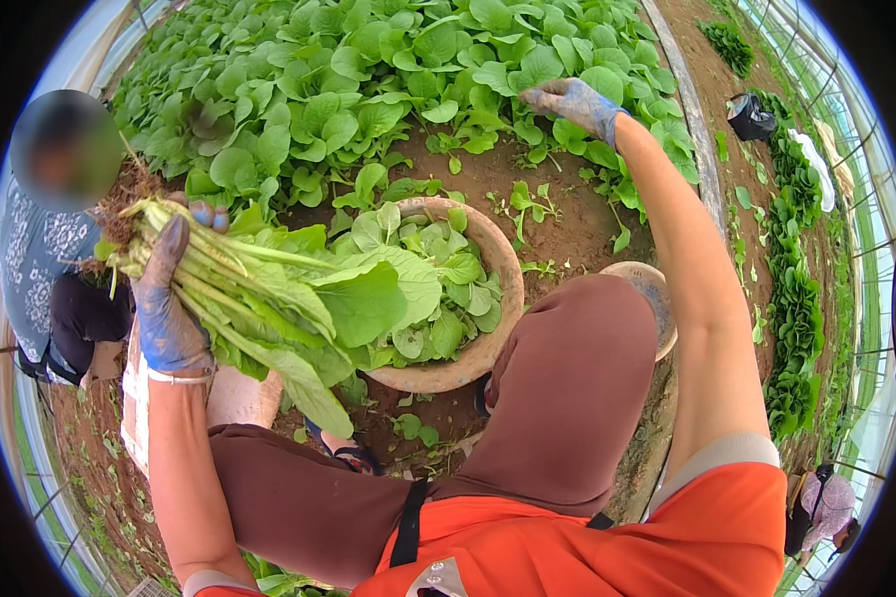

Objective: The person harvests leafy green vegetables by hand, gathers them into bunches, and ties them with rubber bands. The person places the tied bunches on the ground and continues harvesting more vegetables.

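Observation:
My left hand [171, 303], in a soiled blue-tinted glove, is closed around a bunch of leafy greens [269, 284]. The pale stems lie in its grip, with brown, soil-covered roots at the left end and broad leaves hanging to the right. Under those leaves stands a round, tan basin [508, 264] holding loose green leaves [458, 298]. My right hand [579, 105], gloved alike, is stretched out at the near edge of the growing greens [368, 80]. Its fingers look extended, with nothing visible in them.
Beside my right knee sits a smaller round container [665, 308], partly hidden. A wooden board [689, 109] edges the bed on the right. Beyond it are a black bag [751, 117] and a row of greens [796, 298]. A person [45, 259] crouches at left; another person [828, 507] is at lower right.

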A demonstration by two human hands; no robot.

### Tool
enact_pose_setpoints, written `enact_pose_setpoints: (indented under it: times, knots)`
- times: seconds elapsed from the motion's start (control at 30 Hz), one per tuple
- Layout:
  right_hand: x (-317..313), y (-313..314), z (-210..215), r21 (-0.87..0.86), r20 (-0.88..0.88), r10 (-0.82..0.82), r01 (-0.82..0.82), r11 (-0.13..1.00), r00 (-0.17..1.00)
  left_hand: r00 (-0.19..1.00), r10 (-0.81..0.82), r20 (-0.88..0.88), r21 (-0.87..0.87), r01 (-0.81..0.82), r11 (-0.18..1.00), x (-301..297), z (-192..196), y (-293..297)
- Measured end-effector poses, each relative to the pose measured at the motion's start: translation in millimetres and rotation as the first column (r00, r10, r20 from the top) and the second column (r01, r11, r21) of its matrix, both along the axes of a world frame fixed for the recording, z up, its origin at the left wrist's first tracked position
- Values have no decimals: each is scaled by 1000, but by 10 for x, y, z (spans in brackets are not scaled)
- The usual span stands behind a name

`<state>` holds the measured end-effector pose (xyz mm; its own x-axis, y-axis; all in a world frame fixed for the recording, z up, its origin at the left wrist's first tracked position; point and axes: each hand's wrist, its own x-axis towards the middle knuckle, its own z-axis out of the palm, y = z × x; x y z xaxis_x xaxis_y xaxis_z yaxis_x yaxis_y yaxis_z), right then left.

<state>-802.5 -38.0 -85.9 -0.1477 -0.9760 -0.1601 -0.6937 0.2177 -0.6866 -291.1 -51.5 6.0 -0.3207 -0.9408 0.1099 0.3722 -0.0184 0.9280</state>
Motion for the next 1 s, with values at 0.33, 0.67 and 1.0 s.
enact_pose_setpoints:
  times: [0.33, 0.67, 1.0]
  knots:
    - [-736, 858, -2430, 558, -748, 427, 132, 819, 508, 943, 84, 321, 187, -151, 971, 124, -305, -9]
    - [-1878, 1020, -3204, 481, -865, 493, 428, 765, 92, 872, -167, 461, 243, 57, 968, 378, -596, -269]
    - [-1400, 892, -2808, 694, -719, 594, 328, 641, 362, 873, -171, 456, 280, 41, 959, 269, -659, -350]
